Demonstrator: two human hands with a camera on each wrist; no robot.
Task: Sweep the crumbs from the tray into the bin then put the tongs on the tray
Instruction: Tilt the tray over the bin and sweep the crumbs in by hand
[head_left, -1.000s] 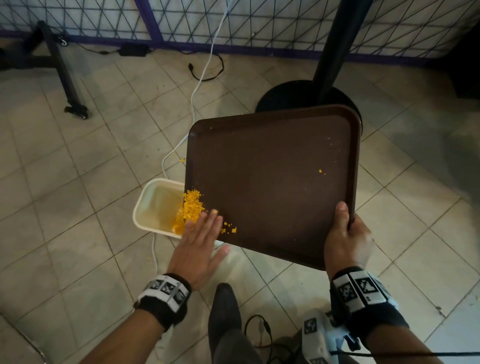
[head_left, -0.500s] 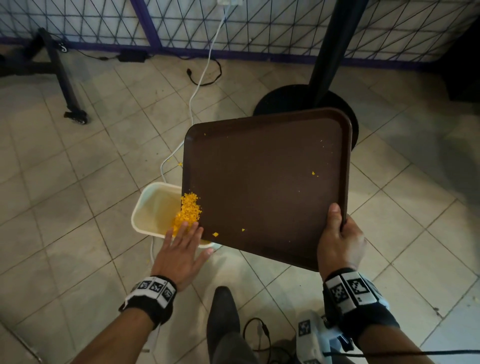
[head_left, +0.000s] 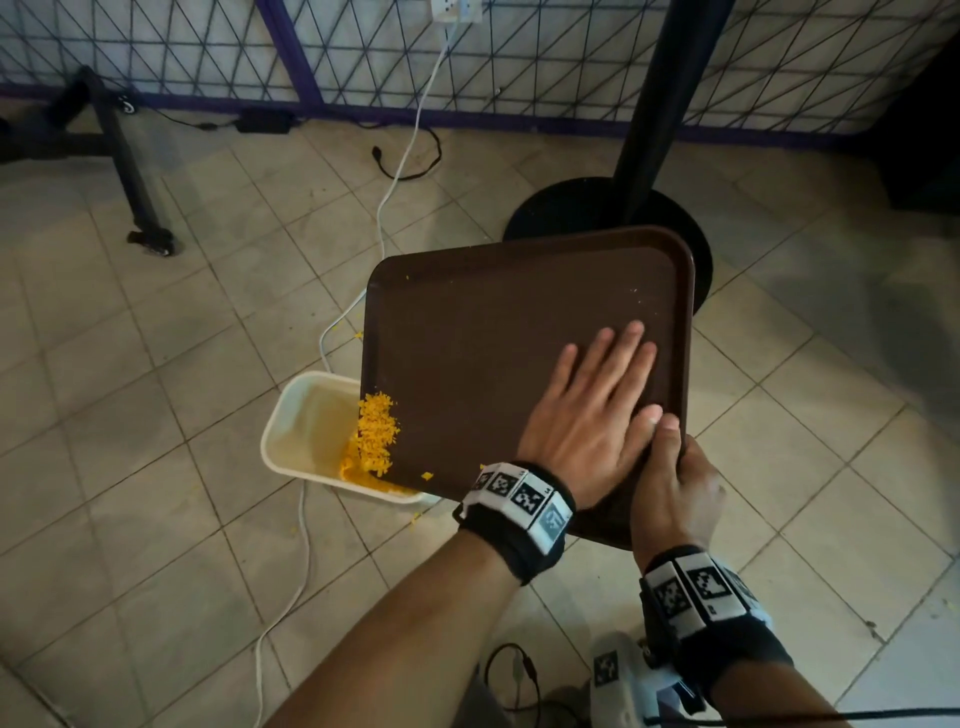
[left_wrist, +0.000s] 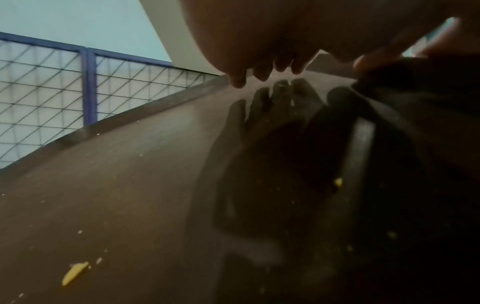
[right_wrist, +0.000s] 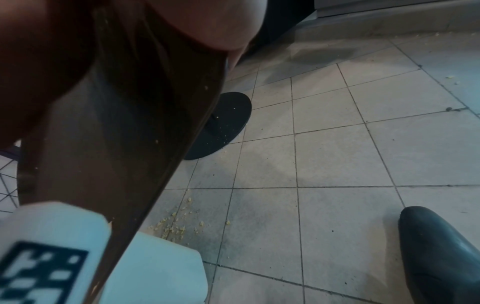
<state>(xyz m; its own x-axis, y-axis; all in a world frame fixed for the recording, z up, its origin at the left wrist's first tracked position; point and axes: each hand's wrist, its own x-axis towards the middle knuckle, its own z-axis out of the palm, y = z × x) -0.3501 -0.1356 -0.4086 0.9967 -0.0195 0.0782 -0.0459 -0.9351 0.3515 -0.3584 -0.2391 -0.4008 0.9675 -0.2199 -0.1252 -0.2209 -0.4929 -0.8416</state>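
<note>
White bin (head_left: 301, 431) sits on the floor lower left, crumbs (head_left: 376, 434) piled at the tray (head_left: 493, 332) corner over it. Left hand (head_left: 592, 415) lies flat on the tray; I'd sweep slowly downhill. Right hand (head_left: 675, 488) grips the near edge. No tongs visible.

wrists: black bands (head_left: 511, 525), white tag markers | shoe (right_wrist: 439, 244): black, perhaps leather
</note>
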